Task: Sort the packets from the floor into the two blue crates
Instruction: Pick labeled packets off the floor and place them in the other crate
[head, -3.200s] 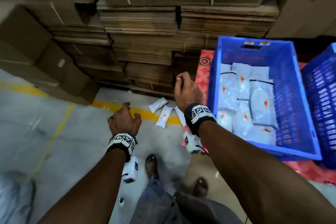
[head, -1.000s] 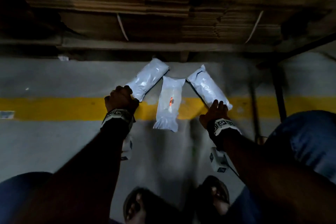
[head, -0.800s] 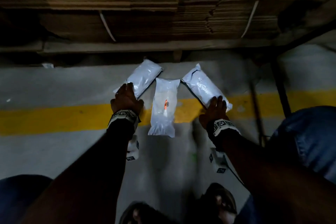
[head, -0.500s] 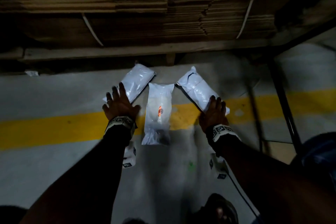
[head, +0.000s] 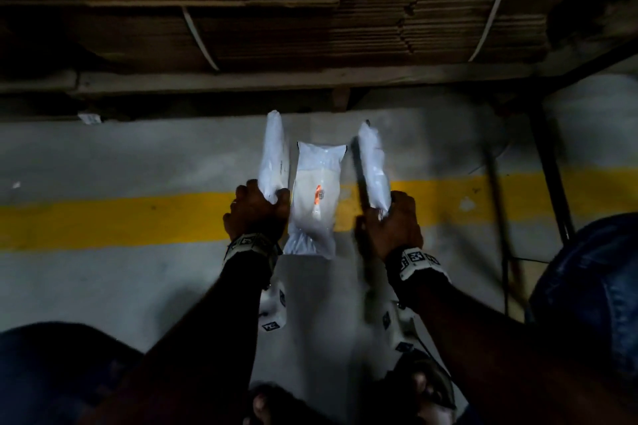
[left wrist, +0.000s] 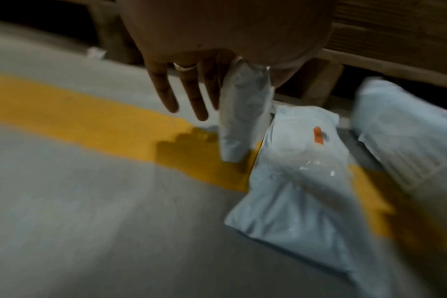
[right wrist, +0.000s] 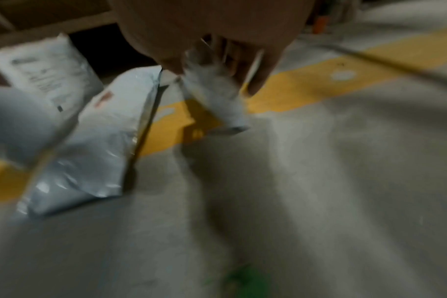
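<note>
1. The left hand (head: 257,214) grips the near end of the left packet (head: 274,155), thumb on one side and fingers on the other; the packet is turned on edge and points away from the person. In the left wrist view two of its fingers (left wrist: 163,88) hang straight beside the packet.
2. The right hand (head: 393,224) holds the near end of the right packet (head: 373,166) the same way, also on edge, its far end towards the pallet.
3. Between the two hands the middle packet (head: 316,203) lies flat on the grey floor (head: 103,286), orange mark facing up, just beside both held packets. Neither hand touches it.
4. The middle packet crosses the yellow line (head: 121,221) painted on the floor; both hands are over that line.
5. Beyond the packets stands a wooden pallet (head: 276,79) loaded with strapped, flattened cardboard (head: 310,10).
6. The person's knees and sandalled feet (head: 428,390) frame the near edge of the head view.
</note>
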Tool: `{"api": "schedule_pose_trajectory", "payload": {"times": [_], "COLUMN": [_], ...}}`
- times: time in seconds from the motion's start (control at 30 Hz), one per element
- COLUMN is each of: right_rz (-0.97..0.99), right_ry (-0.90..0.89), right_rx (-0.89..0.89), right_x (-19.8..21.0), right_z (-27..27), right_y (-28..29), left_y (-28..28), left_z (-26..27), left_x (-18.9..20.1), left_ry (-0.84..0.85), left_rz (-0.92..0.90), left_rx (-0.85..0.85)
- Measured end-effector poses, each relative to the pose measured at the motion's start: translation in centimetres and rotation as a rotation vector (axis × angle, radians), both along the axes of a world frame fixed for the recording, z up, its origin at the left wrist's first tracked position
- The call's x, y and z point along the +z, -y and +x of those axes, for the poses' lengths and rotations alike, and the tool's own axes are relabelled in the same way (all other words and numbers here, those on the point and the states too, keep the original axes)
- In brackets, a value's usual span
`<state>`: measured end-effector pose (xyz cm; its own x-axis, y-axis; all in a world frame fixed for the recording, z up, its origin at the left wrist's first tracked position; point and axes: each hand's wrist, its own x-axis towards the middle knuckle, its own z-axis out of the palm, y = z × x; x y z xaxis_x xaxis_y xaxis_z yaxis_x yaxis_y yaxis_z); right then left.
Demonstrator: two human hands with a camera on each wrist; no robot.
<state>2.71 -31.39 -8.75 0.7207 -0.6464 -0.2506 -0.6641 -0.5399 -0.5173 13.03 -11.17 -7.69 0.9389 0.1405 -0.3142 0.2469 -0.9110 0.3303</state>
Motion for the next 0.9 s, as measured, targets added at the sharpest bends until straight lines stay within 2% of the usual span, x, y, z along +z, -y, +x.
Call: {"api": "schedule_pose_trajectory", "payload": {"times": [0.07, 0.17, 0.27, 0.33, 0.43, 0.63, 0.77, 0.9], "right_rz": [0.126, 0.327, 0.278, 0.197, 0.140, 0.089, 0.081, 0.046], "right_ry": [0.091, 0.113, 0.178, 0.214, 0.149, 0.113, -0.085, -0.293], "right_rx": [-0.062, -0.250, -0.350, -0.314, -0.246, -0.198, -0.122, -0.017], "right_x": [0.3, 0.0, -0.5, -0.8, -1.3, -1.1, -0.3, -1.0], "right_z": [-0.1, -0.5, -0.8, -0.9, -1.1, -1.0, -0.2, -0.1], "right_y": [-0.6, -1.0, -1.3, -1.2, -0.9, -1.8, -2.6, -2.8], "left_y": [-0.5, -1.7, -2.5, -2.7, -3.1, -3.4, -2.9, -2.2], "left_z": [-0.4, -0.4, -0.3, -0.4, -0.8, -1.6, -2.7, -2.8], "left_x": [0.2, -0.5, -0.5, -0.2, -0.2, -0.4, -1.0, -1.2], "left_ry": [-0.049, -0.149, -0.180, -0.138, -0.028, -0.034, -0.058, -0.123], "left_rz": [-0.084, -0.105, -0.060, -0.032, 0.004, 0.010, 0.032, 0.058], "left_rx": [0.115, 0.282, 0.329, 0.291, 0.231, 0.240, 0.235, 0.137]}}
